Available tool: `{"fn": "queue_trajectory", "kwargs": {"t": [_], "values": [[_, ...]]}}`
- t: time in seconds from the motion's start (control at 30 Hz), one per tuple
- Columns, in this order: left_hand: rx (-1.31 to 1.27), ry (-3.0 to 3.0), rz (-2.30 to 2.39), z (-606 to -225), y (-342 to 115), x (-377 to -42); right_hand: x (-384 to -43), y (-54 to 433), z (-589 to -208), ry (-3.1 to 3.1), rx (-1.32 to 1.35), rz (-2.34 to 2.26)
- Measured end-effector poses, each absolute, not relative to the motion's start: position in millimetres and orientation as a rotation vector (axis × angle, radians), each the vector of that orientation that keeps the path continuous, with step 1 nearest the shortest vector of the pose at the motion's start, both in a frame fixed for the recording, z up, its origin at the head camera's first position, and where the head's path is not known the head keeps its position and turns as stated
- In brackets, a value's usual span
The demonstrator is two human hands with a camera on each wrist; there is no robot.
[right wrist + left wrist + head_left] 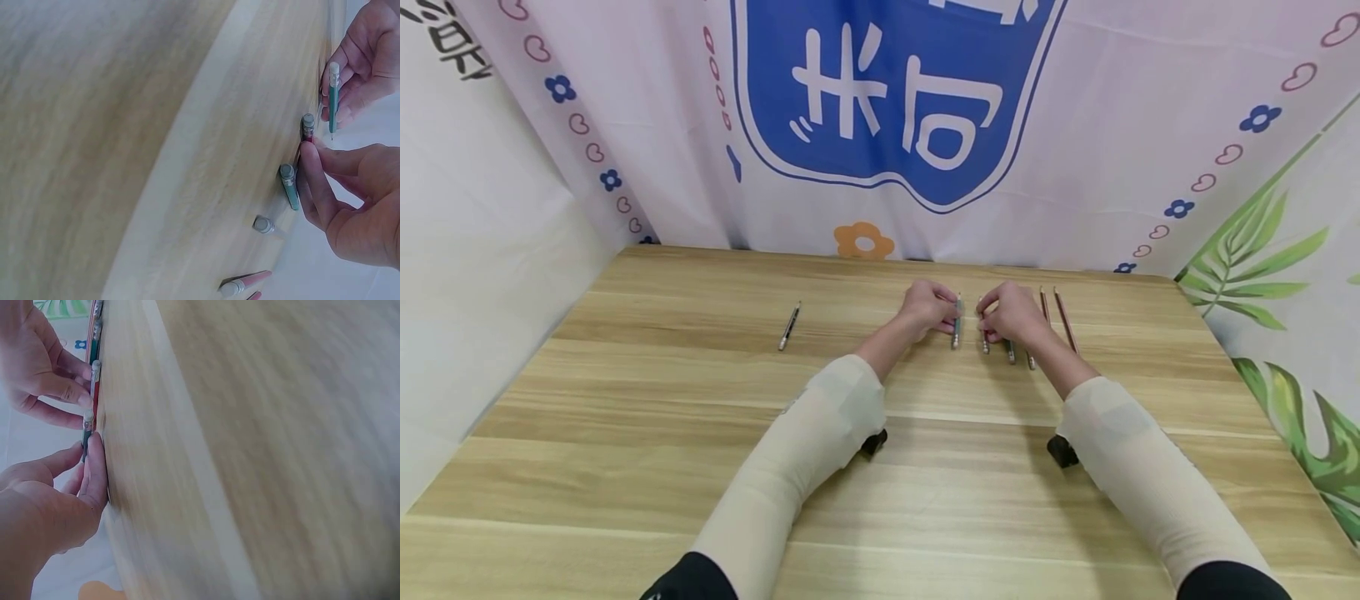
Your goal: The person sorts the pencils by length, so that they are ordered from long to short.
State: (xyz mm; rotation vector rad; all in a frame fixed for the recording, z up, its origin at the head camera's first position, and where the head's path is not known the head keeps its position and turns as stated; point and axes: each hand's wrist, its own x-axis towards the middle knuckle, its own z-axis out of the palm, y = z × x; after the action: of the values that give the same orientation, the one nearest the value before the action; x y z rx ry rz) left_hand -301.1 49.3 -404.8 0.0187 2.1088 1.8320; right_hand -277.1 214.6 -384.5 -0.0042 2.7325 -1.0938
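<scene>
My left hand pinches a green pencil with a white eraser between thumb and fingers; its eraser end points toward me. Just right of it, my right hand pinches a red pencil near the tabletop. The two pencils stand roughly side by side with a small gap. Beside the right hand lies another green pencil. Farther right are reddish pencils, partly hidden by the right forearm. In the left wrist view, the left hand is below the right hand.
A dark pencil lies alone on the left of the wooden table. A printed cloth hangs behind the table's far edge. White side panels stand left and right, the right one with leaf prints.
</scene>
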Motion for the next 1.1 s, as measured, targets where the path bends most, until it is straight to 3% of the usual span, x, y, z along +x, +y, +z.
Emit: {"fn": "queue_trajectory", "kwargs": {"t": [0.63, 1.1], "values": [[-0.089, 2.239, 1.780, -401.0, 61.6, -299.5, -275.6, 213.9, -382.5, 2.723, 0.002, -1.108], [-0.007, 2.448, 1.551, -404.8, 68.4, -306.0, -273.8, 213.8, -382.6, 2.726, -0.013, -1.120]]}}
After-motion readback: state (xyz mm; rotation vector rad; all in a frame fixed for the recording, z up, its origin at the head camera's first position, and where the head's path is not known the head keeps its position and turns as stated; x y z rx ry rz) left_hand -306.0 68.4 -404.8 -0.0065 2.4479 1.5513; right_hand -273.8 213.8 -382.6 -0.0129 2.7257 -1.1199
